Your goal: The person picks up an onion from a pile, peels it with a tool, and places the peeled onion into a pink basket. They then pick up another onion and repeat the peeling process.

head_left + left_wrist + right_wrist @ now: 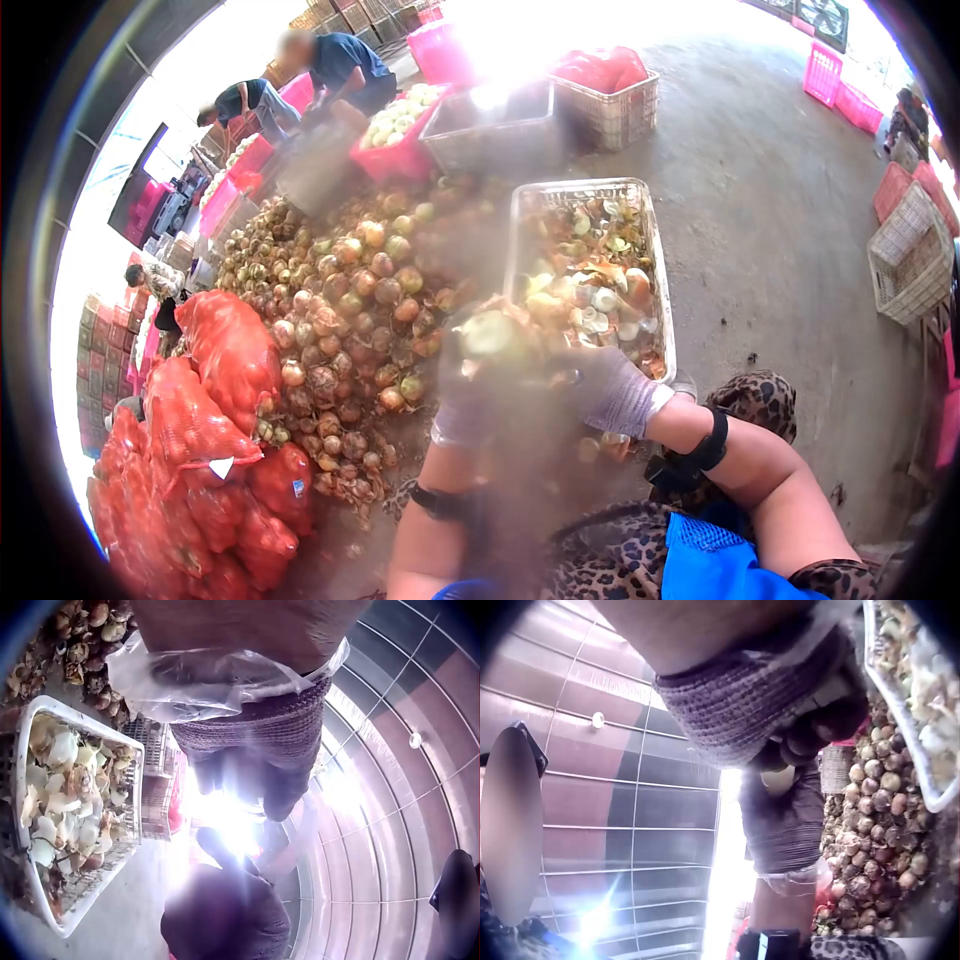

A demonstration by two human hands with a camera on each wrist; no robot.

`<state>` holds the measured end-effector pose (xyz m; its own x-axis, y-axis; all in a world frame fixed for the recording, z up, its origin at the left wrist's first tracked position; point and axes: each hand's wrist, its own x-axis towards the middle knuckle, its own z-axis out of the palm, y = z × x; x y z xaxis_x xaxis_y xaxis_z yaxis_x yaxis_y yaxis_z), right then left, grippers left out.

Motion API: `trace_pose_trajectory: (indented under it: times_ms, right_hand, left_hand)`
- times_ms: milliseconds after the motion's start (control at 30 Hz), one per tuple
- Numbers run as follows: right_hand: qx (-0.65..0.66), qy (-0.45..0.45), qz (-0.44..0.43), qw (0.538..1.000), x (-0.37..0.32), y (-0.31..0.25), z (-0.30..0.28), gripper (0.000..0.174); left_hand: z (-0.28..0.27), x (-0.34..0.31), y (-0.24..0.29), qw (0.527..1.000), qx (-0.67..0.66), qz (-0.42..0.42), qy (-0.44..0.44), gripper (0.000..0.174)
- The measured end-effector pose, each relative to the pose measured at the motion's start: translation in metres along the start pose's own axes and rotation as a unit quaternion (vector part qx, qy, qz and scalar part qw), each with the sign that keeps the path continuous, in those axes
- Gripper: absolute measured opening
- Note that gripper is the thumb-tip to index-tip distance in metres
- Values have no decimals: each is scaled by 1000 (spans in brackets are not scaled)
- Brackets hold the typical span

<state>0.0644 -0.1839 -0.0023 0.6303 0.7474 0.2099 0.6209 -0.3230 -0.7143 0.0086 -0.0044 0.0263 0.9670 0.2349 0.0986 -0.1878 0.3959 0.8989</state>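
Both hands wear knitted gloves and are close together in front of the body, by the near end of a white crate [668, 330] of onion peelings [600, 250]. The left hand [462, 395] grips a pale, partly peeled onion [487, 333]; a smear over the head view blurs it. In the left wrist view, clear plastic [187, 686] shows at the left glove's cuff. Beside it, the right hand [612, 388] has its fingers curled round a slim pale thing [829, 691], mostly hidden by the glove. A pale onion surface [780, 780] shows between both hands in the right wrist view.
A large heap of unpeeled onions [370, 290] spreads left of the crate. Full red mesh sacks [215, 440] stand at the near left. Farther back are a pink crate of peeled onions [385, 160], a grey crate [490, 145] and other people [350, 75] bending over.
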Motion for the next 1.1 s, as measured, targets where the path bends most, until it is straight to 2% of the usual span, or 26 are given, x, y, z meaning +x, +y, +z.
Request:
trace_pose_trajectory:
  times_ms: [100,133,167,267,367,433,500,567,600,667,700,733,800,833,867,900,933,1000,1100]
  right_hand:
    - [-23,-28,4,999,7,1,0,20]
    - [-38,-35,11,999,8,1,0,20]
    - [-69,-51,-2,996,8,7,4,20]
    - [-189,-104,-82,973,8,42,26,20]
    - [-78,-6,17,997,0,30,25,23]
    - [-52,77,-34,995,3,5,10,30]
    - [-27,87,-19,996,5,-21,-7,36]
    - [-4,25,58,998,7,-34,-19,43]
    - [9,17,81,997,9,-34,-19,45]
    - [34,-2,122,992,15,-31,-16,49]
    - [28,2,108,994,15,-31,-17,50]
    - [23,5,95,995,15,-30,-16,51]
    - [13,0,93,996,15,-32,-14,53]
    - [9,-7,104,994,15,-35,-16,54]
    - [5,-12,116,993,15,-37,-18,55]
    - [-13,-22,113,993,15,-36,-17,51]
    - [-30,-32,111,993,15,-33,-16,47]
    - [-19,-29,111,993,14,-25,-10,42]
    - [86,7,63,994,17,-3,9,37]
  left_hand:
    - [-3,1,-3,999,16,9,46,78]
    - [-6,2,-3,999,-33,-13,33,77]
    - [-9,3,-2,996,-81,-34,21,76]
    - [-23,5,-11,996,-64,-35,47,70]
    - [-29,5,-12,990,-121,-56,54,59]
    - [-16,2,-9,932,-340,-109,68,58]
    - [-25,1,-18,983,-138,-79,92,56]
    - [-29,2,-26,993,-67,-54,84,55]
    - [-27,3,-30,992,-103,-41,68,55]
    - [-26,4,-34,996,-24,-37,74,50]
    - [-24,4,-34,996,15,-35,77,48]
    - [-21,2,-30,971,227,-14,73,47]
    - [-20,0,-28,910,405,-10,91,44]
    - [-19,1,-31,917,382,-26,113,44]
    - [-21,1,-34,950,284,-40,123,44]
    - [-23,2,-36,972,183,-52,137,44]
    - [-30,1,-41,989,3,-62,135,45]
    - [-33,-1,-44,978,-166,-62,115,47]
    - [-25,1,-37,988,-115,-53,92,50]
